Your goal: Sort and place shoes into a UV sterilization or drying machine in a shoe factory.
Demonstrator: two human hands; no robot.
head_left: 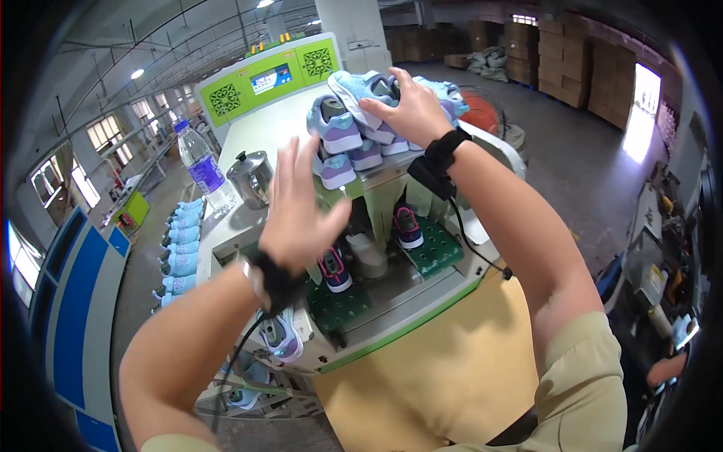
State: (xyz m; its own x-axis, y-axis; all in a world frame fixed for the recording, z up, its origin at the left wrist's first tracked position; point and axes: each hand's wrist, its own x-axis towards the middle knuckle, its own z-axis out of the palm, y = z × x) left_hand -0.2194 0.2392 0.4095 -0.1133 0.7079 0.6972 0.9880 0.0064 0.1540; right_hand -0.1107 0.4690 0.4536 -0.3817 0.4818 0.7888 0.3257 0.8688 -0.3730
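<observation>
My right hand (413,109) is at the top of a pile of sneakers, its thumb and fingers curved around a light blue sneaker (352,92) with a white sole, which lies tilted. Under and beside it are more blue and purple sneakers (337,129). My left hand (295,211) is held up in front of the machine, fingers spread, slightly blurred, with nothing in it. Below my hands, two dark navy sneakers with pink laces stand in the machine's opening: one (407,226) on the right green perforated plate (435,252), the other (335,269) on the left, partly hidden by my left wrist.
The white and green machine (263,124) has a small screen. A metal pitcher (250,179) and a plastic bottle (202,167) stand on its left side. Light blue sneakers (182,248) line a rack at left. Black wrist straps trail cables. Cardboard boxes (565,60) are stacked behind.
</observation>
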